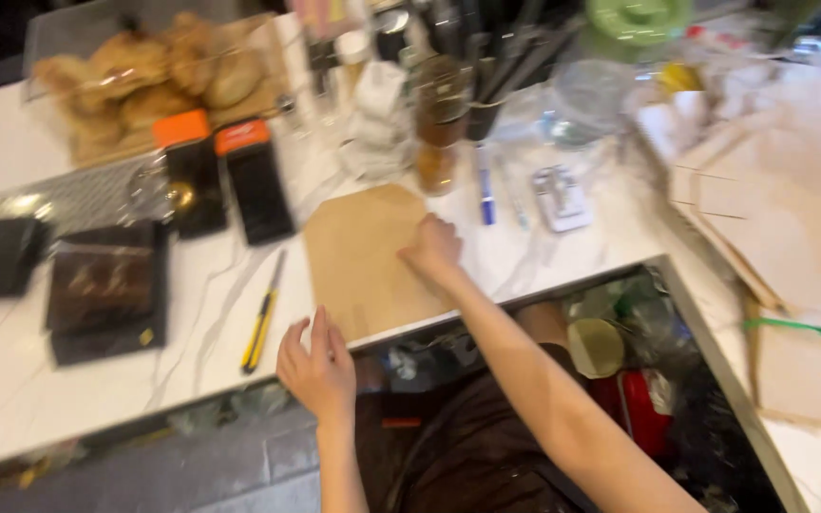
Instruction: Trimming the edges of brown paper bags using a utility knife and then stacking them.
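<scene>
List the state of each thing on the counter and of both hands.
Brown board: flat on the white counter, overhanging its front edge.
Right hand: pressed on the board.
Left hand: open, at the board's near corner.
Yellow utility knife: lying flat, untouched.
Blue pen: lying flat.

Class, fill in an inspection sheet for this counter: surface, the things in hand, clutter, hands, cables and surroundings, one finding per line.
Surface: white marbled counter, crowded.
Things in hand: flat brown board at the counter's front edge.
Clutter: yellow utility knife, two orange-capped black boxes, dark boxes, blue pen, jars and bottles behind.
Hands: right hand rests on the board; left hand at the counter edge, open, beside the board's near corner.
Cables: nothing seen.
Surroundings: tray of pastries, stacked boards at right, bins below the counter.
</scene>
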